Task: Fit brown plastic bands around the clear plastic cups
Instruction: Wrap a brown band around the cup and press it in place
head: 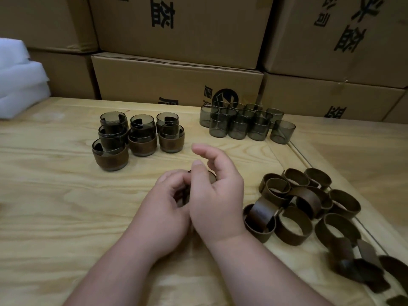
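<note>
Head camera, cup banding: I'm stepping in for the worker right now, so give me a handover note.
Left hand and right hand together grip one cup, mostly hidden; whether its band is on, I cannot tell.
Done: banded cups, far left.
Left: bare cups, far right, and loose bands, near right, all on the wooden table.

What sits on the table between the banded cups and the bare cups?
Nothing: in the head view, bare wooden table separates the banded cups from the bare cups.
</note>
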Motion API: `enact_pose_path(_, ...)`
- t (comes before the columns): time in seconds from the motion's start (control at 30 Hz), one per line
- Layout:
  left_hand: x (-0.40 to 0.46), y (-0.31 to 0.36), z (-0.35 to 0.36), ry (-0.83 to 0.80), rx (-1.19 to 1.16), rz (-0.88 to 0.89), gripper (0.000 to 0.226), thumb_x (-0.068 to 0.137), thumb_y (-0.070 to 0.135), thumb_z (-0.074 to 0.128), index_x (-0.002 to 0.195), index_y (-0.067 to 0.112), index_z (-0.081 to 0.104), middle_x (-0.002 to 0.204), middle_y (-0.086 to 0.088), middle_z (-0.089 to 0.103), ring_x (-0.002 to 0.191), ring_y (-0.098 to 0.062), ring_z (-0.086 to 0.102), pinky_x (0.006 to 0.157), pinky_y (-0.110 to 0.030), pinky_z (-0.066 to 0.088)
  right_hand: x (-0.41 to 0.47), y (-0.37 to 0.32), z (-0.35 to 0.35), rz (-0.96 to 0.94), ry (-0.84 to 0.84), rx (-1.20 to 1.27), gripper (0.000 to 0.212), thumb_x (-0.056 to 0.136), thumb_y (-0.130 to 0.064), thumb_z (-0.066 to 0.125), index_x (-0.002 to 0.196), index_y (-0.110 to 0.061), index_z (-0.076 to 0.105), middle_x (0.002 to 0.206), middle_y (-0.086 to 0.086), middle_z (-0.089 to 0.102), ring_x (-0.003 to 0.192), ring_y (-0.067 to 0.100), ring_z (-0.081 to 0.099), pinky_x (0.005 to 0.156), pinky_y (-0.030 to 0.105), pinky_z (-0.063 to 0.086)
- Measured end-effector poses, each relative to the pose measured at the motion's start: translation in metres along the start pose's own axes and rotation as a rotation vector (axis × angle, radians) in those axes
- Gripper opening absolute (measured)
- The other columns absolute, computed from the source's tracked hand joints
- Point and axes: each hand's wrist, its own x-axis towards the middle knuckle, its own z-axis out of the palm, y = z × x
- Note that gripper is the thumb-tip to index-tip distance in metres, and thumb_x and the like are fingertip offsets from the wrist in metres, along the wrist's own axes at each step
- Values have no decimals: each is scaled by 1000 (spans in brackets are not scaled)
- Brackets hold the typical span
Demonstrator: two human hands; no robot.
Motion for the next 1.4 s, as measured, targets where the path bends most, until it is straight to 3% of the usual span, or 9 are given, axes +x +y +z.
enact_pose_path(0.17,-2,2,2,-50,83,26,44,64,37,78,108,40,70,115,16,59,100,4,61,79,-7,47,20,-35,-13,-81,-127,-58,19,93,-23,57,90,-38,68,95,-17,69,97,-4,62,78,9,48)
enact_pose_path(0.27,-1,-4,3,-50,98,-5,58,68,36,88,120,45,65,111,23,51,103,4,59,85,-4,43,43,-62,-39,-56,-215,-134,12,98,-26,62,92,-32,71,89,-15,73,86,-6,66,68,6,49)
enact_pose_path(0.4,-4,-7,3,-85,105,-17,58,68,47,81,122,61,64,106,27,41,103,7,53,87,-5,40,69,-86,-88,18,-260,-385,5,94,-44,66,96,-40,69,92,-19,74,82,-5,68,67,18,54)
enact_pose_path(0.5,-4,-5,5,-84,55,-25,43,77,43,84,109,66,68,108,25,39,102,8,52,94,-19,48,77,-90,-115,177,-436,-679,14,90,-50,69,101,-44,65,95,-16,70,81,-2,66,62,18,48)
enact_pose_path(0.63,-2,-3,7,-44,86,9,45,85,28,81,99,69,69,122,30,41,114,22,43,87,7,30,80,-86,-131,429,-697,-857,28,84,-46,79,106,-47,63,103,-15,70,89,5,68,72,26,53)
enact_pose_path(0.8,-2,-4,10,-3,131,25,49,89,20,78,101,67,69,131,31,40,119,26,39,87,10,27,79,-79,-135,510,-940,-916,49,77,-39,87,113,-58,61,115,-27,65,103,1,63,82,27,54)
enact_pose_path(1.03,-4,-2,13,20,206,49,43,83,39,78,116,61,63,138,38,36,122,28,35,87,7,31,74,-57,-111,525,-881,-943,39,89,-21,77,116,-45,64,111,-14,67,77,12,75,65,27,63)
enact_pose_path(1.17,-9,3,18,-9,293,81,54,69,59,81,118,66,58,146,40,23,140,15,19,112,-19,29,73,-53,-104,462,-897,-973,41,82,-42,82,116,-51,62,117,-17,63,75,9,73,57,22,54)
enact_pose_path(1.4,-13,5,33,-2,512,87,80,49,89,58,124,75,37,157,34,6,149,1,-1,123,-38,16,73,-47,-91,330,-882,-950,34,76,-54,81,104,-47,65,105,-19,62,94,5,60,74,30,53)
